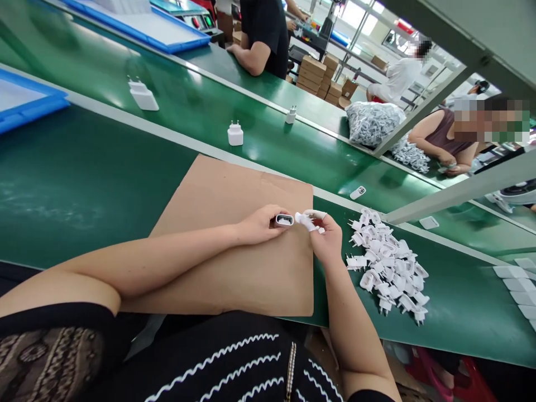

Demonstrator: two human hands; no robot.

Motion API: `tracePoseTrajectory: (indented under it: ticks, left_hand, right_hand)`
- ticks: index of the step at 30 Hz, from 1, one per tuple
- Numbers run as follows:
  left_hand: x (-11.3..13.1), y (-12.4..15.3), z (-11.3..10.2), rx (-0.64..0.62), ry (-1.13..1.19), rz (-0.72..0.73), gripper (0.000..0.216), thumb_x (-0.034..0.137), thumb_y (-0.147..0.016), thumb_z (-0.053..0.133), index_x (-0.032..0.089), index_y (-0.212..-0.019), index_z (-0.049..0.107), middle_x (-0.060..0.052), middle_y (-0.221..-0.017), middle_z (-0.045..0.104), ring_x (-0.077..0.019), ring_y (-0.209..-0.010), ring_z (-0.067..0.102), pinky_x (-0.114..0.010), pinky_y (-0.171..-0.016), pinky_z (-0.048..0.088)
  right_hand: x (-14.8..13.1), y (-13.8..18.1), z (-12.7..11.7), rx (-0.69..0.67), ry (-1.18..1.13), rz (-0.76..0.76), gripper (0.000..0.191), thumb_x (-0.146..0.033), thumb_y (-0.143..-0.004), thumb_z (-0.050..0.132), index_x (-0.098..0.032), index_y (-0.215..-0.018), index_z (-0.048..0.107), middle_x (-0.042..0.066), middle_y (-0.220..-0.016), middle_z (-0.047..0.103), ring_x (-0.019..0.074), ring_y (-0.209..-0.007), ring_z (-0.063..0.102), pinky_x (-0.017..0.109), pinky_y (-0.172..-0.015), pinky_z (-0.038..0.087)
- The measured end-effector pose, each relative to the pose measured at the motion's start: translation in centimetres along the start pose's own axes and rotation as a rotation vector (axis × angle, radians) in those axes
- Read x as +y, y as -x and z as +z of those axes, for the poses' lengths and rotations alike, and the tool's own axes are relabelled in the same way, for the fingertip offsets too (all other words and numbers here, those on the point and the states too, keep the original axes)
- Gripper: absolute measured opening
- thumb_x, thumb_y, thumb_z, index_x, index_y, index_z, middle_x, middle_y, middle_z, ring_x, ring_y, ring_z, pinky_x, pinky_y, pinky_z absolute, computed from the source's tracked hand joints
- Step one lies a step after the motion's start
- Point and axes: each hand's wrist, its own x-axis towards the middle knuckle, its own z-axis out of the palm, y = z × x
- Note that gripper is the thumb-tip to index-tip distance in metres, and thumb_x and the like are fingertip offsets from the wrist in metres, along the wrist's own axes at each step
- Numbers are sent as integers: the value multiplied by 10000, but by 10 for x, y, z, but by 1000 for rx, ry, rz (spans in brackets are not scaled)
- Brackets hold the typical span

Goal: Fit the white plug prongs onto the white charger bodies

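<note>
My left hand (pixel 260 224) is closed around a white charger housing (pixel 285 220), whose open oval end faces me and shows a dark inside. Just to its right, my right hand (pixel 329 237) pinches a small white plug part (pixel 306 221), close to the housing's open end; whether they touch I cannot tell. White coverings show on fingers of the right hand. Both hands are above a brown cardboard sheet (pixel 234 279) on the green bench. Beside my right forearm lies a heap of white plug parts with metal pins (pixel 389 262).
A green conveyor belt (pixel 188 120) runs beyond the bench, carrying spaced white chargers (pixel 235 134). Blue trays (pixel 33 103) sit at left. A slanting metal post (pixel 444 187) rises at right. White housings (pixel 517 285) lie far right. Across the belt, people sit near a bag of parts (pixel 372 123).
</note>
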Motion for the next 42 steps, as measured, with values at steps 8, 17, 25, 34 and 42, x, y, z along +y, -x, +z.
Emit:
tracePoseTrajectory:
  ticks: [8,17,25,34,42]
  left_hand:
    - [-2,-7,-3,21,-63,102,238,366,-849,699,199,-1015,670,-64,-988,692,-252,-956,640,-392,-877,526]
    - [-6,-12,-8,-7,34,59,184,364,-813,769,191,-845,716,-71,-992,669,-233,-930,660,-344,-816,532]
    - [-6,-13,-10,-19,103,-23,180,360,-734,808,194,-780,752,-50,-992,676,-209,-882,673,-317,-777,524]
    - [-2,-14,-11,-21,81,-78,247,417,-701,813,198,-811,779,-42,-963,675,-201,-835,661,-308,-734,511]
    - [-1,-17,-14,-34,61,-64,231,399,-680,816,189,-766,771,-31,-944,680,-184,-786,645,-292,-701,494]
  right_hand:
    - [-2,2,18,-128,558,-548,308,-125,-905,570,-248,-1149,713,92,-1080,767,269,-1028,704,420,-904,552]
    - [-14,-7,21,-142,701,-634,336,-48,-826,519,-268,-1016,686,19,-861,739,225,-887,678,439,-1096,479]
    - [-37,-9,23,-168,923,-542,227,-34,-742,563,-257,-767,599,-10,-734,711,228,-883,651,463,-1202,268]
    - [-28,-13,21,-163,891,-534,217,-46,-706,574,-253,-767,591,-30,-730,704,222,-892,612,461,-1163,214]
    - [-21,-16,22,-177,800,-483,211,-72,-739,585,-270,-798,627,-26,-765,699,236,-936,616,527,-1233,158]
